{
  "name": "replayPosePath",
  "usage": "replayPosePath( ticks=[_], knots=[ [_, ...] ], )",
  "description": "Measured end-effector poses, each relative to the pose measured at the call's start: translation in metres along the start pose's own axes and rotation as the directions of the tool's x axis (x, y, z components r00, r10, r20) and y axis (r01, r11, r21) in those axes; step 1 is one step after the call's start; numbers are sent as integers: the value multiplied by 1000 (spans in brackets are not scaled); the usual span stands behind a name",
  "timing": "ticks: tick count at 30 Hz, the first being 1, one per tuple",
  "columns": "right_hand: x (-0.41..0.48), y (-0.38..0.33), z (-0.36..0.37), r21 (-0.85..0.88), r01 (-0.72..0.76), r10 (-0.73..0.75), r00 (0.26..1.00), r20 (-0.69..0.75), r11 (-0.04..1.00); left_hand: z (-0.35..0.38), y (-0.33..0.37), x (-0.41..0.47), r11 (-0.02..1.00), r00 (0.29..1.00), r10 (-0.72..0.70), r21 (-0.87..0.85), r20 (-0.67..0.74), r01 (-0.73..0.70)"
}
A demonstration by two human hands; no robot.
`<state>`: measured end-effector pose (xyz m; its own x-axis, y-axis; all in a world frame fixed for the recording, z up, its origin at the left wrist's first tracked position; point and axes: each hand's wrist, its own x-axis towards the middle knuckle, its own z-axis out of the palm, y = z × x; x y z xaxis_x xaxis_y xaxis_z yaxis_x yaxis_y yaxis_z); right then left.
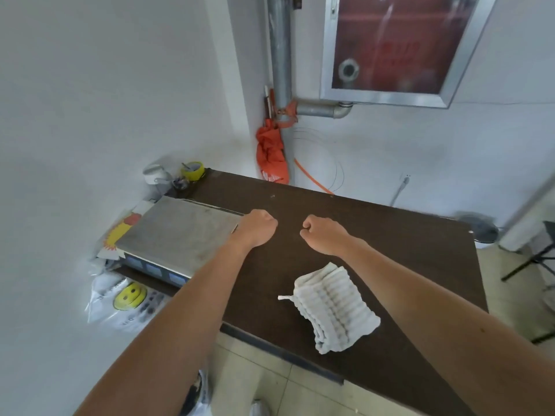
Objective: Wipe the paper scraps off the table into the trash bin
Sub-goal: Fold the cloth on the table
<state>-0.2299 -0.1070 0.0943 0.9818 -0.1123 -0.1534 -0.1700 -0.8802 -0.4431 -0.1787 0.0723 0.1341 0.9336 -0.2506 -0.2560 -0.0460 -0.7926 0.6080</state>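
While both fists, the left hand (260, 228) and right hand (317, 234), hover clenched and empty over the table (390, 250), the folded cloth (333, 307) lies untouched near its front edge, so wiping seems unstarted; grasping it comes next, scraps indiscernible.

Soft, even daylight fills the room, bright on the white walls and pale floor, with no hard shadows. The dark surface (375, 235) carries only a faint dull sheen and shows weak, diffuse shade beneath the folded cloth (333, 307). Glare streaks the red glass panel (399, 43) at far right, washing out its lettering. Wide-angle distortion bends the pipe (280, 52) and stretches both forearms near the lower corners. Detail is slightly soft throughout, more so towards the edges.
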Motion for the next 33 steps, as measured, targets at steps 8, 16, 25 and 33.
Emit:
replayPosePath(
  ticks=[8,16,25,33],
  knots=[
    [-7,43,51,18,-238,236,970,48,971,69,-27,21,999,962,-14,41,273,4],
    [-31,65,108,-108,-359,373,909,185,927,133,-81,17,994,815,-103,89,570,63],
    [-60,68,125,-143,-425,437,898,58,894,169,-97,6,958,563,-285,234,776,164],
    [-62,101,119,-57,-495,495,869,-20,867,182,-73,15,965,671,-169,-19,722,263]
  ],
)
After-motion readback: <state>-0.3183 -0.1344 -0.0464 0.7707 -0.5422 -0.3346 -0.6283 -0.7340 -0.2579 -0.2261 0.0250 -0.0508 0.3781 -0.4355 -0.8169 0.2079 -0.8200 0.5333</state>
